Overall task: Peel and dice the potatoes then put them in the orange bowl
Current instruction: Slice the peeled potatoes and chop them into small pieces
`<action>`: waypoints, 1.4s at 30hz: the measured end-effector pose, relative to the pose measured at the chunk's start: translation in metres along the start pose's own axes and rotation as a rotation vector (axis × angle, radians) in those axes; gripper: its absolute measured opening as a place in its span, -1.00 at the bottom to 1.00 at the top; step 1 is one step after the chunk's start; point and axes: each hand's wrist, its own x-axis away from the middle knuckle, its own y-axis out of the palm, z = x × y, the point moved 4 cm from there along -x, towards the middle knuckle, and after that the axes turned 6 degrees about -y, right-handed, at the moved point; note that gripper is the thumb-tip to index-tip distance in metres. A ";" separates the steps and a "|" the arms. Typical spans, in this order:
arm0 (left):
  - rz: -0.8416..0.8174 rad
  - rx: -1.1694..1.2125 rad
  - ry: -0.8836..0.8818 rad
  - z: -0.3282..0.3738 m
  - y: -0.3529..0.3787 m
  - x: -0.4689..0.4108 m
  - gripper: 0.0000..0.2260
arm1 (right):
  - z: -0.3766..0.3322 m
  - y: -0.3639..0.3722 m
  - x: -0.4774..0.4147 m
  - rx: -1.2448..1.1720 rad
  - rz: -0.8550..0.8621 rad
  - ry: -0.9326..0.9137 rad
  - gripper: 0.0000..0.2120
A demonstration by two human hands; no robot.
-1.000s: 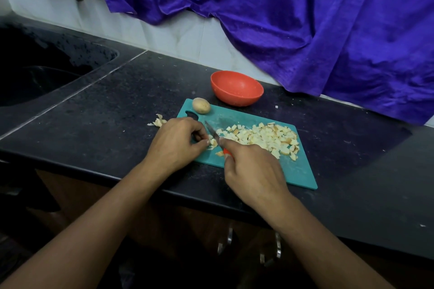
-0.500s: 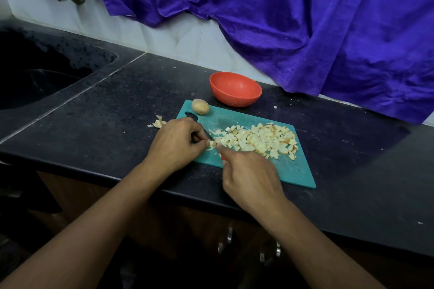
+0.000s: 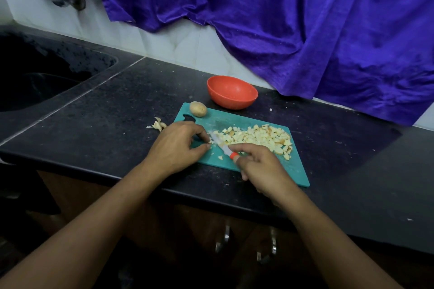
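The right hand (image 3: 263, 166) grips the knife (image 3: 225, 149), its blade running up-left to the left hand (image 3: 178, 145), whose curled fingertips pinch a potato scrap (image 3: 210, 141) at the tip; the diced pile (image 3: 258, 137) lies just right of the blade on the cutting board (image 3: 298, 171); the orange bowl (image 3: 232, 91) sits beyond the board's far edge; a whole potato (image 3: 198, 108) waits at its far-left corner.
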 end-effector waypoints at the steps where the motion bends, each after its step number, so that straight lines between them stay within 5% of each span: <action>1: -0.008 0.000 -0.006 0.000 0.000 0.000 -0.90 | 0.003 -0.002 -0.002 -0.126 0.015 0.052 -0.75; 6: -0.014 0.097 -0.040 -0.003 -0.001 -0.001 -0.93 | 0.005 -0.014 -0.002 -0.340 0.097 0.065 -0.73; 11: 0.101 0.259 -0.136 -0.011 -0.004 -0.003 -0.92 | -0.014 -0.016 0.011 0.321 0.130 -0.215 -0.68; 20: 0.132 0.283 -0.151 -0.014 -0.004 -0.003 -0.87 | -0.024 0.013 0.017 0.748 0.073 -0.455 -0.61; 27: 0.093 0.252 -0.143 -0.014 -0.001 -0.005 -0.86 | -0.002 -0.013 0.007 0.554 0.203 -0.237 -0.67; 42: 0.017 0.187 -0.051 0.022 0.011 -0.013 -0.93 | 0.034 -0.037 0.022 0.494 0.493 -0.447 -0.66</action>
